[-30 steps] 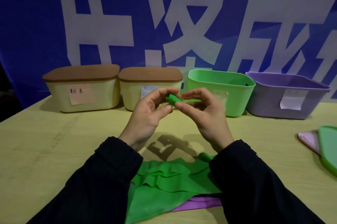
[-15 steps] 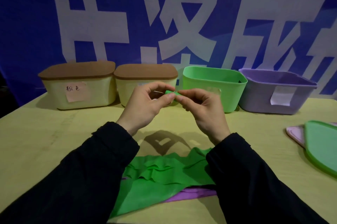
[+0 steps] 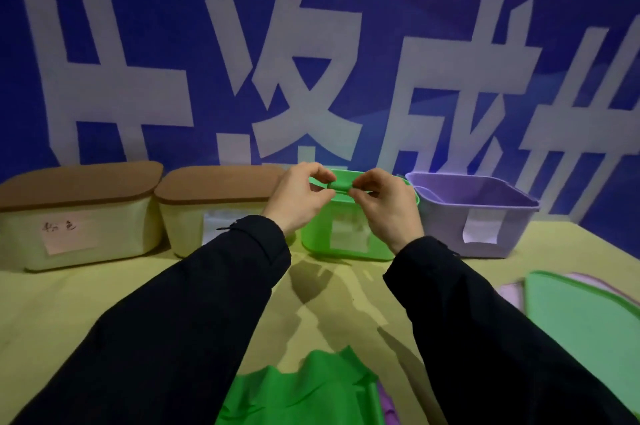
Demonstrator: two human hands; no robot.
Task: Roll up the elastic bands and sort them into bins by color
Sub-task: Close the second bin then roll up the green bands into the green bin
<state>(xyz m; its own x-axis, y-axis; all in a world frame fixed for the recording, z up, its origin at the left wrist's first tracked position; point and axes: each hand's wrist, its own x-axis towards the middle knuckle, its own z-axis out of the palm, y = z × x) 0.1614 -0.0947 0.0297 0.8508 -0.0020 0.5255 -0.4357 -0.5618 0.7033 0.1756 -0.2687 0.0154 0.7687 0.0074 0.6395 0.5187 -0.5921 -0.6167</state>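
Note:
A small rolled green elastic band is pinched between the fingertips of my left hand and my right hand. Both hands hold it just above the near rim of the open green bin. Right of that stands the open purple bin. Loose green bands lie crumpled on the table between my sleeves, with a purple band showing beneath their right edge.
Two cream bins with brown lids, a left lidded bin bearing a paper label and a second lidded bin, stand at the back left. A green lid lies over a purple lid at the right. A blue banner hangs behind the yellow table.
Both hands have carried the rolled green band away from me and to the right, from over the table to above the green bin. The camera has tilted up.

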